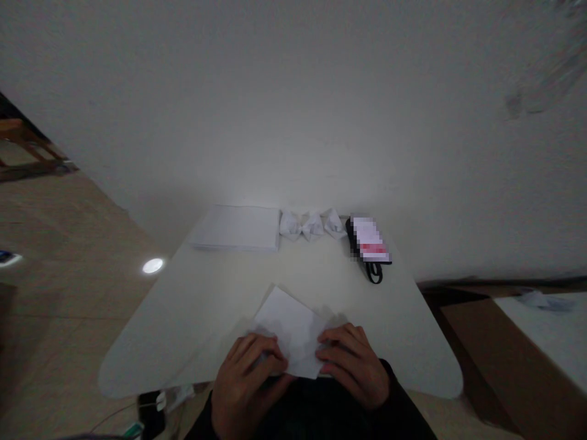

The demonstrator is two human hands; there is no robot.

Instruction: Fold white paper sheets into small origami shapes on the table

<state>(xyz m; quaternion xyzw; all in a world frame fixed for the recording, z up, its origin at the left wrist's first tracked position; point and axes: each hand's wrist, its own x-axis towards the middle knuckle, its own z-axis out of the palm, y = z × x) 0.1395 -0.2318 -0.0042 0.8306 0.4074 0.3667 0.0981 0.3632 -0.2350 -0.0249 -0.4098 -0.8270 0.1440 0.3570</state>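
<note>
A white folded sheet of paper (293, 327) lies tilted near the table's front edge, one corner pointing away from me. My left hand (251, 373) grips its near left side with curled fingers, the thumb low by the edge. On the right side, my right hand (353, 363) has its bent fingers on the paper's edge, its thumb mostly hidden. Farther back stand three small folded paper pieces (313, 227) in a row. Beside them on the left is a stack of white paper (238, 227).
A dark pouch or case (369, 241) with a blurred pale face and black strap lies at the back right of the white table (206, 305). The wall (293, 122) rises behind. A cardboard box (504, 360) stands right; a black object (151, 415) is below the table.
</note>
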